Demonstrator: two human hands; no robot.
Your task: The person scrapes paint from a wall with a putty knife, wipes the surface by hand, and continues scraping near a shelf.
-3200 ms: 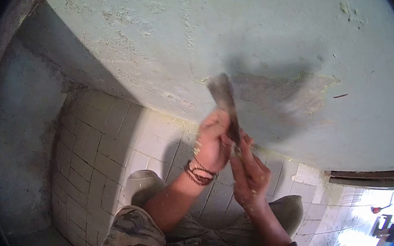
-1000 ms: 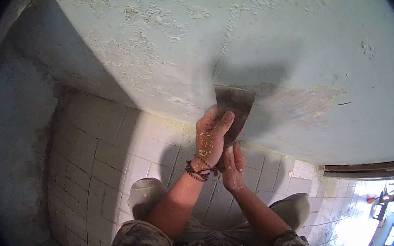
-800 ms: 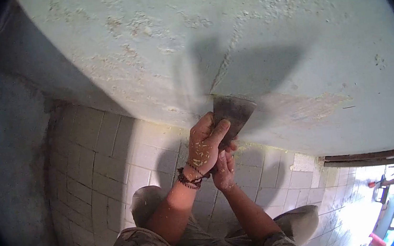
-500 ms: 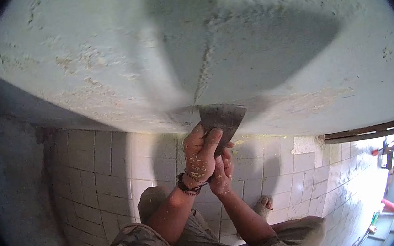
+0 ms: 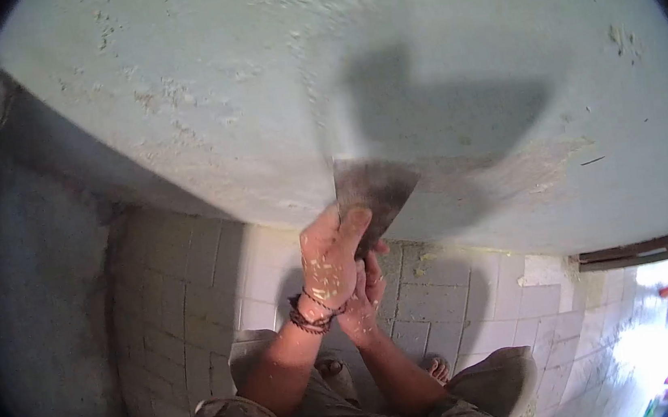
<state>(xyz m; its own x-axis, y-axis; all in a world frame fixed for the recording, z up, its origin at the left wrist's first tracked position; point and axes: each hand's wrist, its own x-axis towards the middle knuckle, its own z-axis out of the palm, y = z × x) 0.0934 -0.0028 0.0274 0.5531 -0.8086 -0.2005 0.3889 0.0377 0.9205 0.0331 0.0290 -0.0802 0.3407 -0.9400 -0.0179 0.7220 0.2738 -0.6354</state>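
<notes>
A wide-bladed scraper [image 5: 377, 192] is held in both hands, its blade edge at the pale green wall [image 5: 246, 144]. My left hand [image 5: 324, 257] is closed around it, thumb pressed flat on the blade. Just below, my right hand [image 5: 362, 297] wraps the lower part of the scraper, where the handle is hidden by the fingers. Small pale flakes stick to both hands, and a dark braided bracelet [image 5: 310, 315] circles the left wrist. Rough, patchy paint marks the wall around the blade.
Floor tiles [image 5: 434, 308] with yellowish crumbs meet the wall's foot. My bare feet [image 5: 438, 369] stand below. A dark wooden strip [image 5: 640, 250] runs along the right, near a bright opening. On the left is a shaded grey surface [image 5: 56, 278].
Both hands and the scraper have moved up along the wall, still gripping. The view has shifted too, and the shadow on the wall has changed shape.
</notes>
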